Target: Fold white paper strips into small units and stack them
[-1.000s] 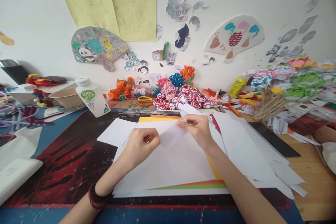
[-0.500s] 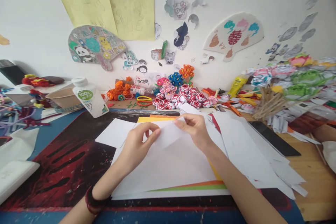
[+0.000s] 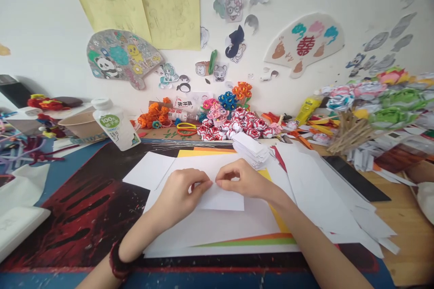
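A small white paper (image 3: 224,201) lies over larger white sheets (image 3: 203,235) at the centre. My left hand (image 3: 185,189) is pinched on the small paper, thumb against fingertips. Just to its right, my right hand (image 3: 242,179) pinches the same paper, its fingertips nearly touching those of my left hand. Behind my right hand sits a stack of small white paper pieces (image 3: 252,149). Another white square sheet (image 3: 149,170) rests left of my hands. Yellow, orange and green edges show from under the large sheets.
A white bottle (image 3: 117,126) stands at the back left beside a paper bowl (image 3: 83,125). Red-and-white paper flowers (image 3: 240,124) line the back. White sheets (image 3: 318,189) and a black strip (image 3: 356,178) lie to the right, near bundled flowers (image 3: 389,104).
The small paper, raised and tilted before, now lies lower and flatter. My right hand has come down and left, closer to my left hand, uncovering the stack behind it.
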Demonstrator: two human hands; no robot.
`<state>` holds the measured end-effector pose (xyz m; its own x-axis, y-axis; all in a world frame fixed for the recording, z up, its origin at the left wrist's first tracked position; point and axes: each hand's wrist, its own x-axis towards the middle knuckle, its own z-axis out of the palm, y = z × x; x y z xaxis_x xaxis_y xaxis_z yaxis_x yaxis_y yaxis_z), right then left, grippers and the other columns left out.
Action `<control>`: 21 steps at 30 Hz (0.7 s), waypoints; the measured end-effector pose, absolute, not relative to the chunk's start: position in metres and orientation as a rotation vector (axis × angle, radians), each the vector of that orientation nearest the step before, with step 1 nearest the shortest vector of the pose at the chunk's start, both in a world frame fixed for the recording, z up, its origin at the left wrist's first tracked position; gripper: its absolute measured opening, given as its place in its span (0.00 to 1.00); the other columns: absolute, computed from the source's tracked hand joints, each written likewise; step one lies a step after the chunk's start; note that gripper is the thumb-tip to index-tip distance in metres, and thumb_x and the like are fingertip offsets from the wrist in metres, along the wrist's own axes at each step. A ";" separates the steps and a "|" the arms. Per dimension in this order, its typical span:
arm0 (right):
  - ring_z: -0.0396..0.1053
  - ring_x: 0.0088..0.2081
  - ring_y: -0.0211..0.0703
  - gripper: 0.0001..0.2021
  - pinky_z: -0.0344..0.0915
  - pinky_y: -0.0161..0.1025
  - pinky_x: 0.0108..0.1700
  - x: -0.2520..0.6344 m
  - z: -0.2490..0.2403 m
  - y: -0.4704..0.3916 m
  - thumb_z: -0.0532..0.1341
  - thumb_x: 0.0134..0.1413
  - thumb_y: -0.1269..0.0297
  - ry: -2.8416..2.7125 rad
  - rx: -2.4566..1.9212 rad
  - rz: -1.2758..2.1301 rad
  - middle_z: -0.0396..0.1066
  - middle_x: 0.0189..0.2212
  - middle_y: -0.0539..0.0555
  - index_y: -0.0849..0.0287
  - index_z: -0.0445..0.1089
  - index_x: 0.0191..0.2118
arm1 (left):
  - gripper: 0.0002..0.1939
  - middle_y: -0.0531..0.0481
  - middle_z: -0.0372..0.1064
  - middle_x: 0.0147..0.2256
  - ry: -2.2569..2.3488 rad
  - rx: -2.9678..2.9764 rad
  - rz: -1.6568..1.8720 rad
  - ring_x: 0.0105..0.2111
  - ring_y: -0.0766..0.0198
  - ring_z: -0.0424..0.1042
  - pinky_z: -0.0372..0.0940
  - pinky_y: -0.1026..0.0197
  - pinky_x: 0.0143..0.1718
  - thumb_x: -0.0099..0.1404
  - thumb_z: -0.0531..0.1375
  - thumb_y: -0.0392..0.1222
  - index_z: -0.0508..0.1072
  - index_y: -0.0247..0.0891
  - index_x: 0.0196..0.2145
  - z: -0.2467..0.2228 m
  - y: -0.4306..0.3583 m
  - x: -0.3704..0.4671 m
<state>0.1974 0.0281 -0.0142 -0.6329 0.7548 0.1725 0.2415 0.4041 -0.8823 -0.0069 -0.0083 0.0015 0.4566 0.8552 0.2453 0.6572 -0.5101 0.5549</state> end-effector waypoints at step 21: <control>0.74 0.36 0.43 0.12 0.69 0.38 0.41 0.209 -0.016 0.041 0.60 0.53 0.62 -1.820 -0.969 0.985 0.76 0.37 0.56 0.61 0.75 0.41 | 0.16 0.51 0.76 0.29 1.581 1.916 1.097 0.28 0.62 0.71 0.61 0.64 0.29 0.64 0.54 0.49 0.77 0.37 0.31 -0.005 0.009 -0.019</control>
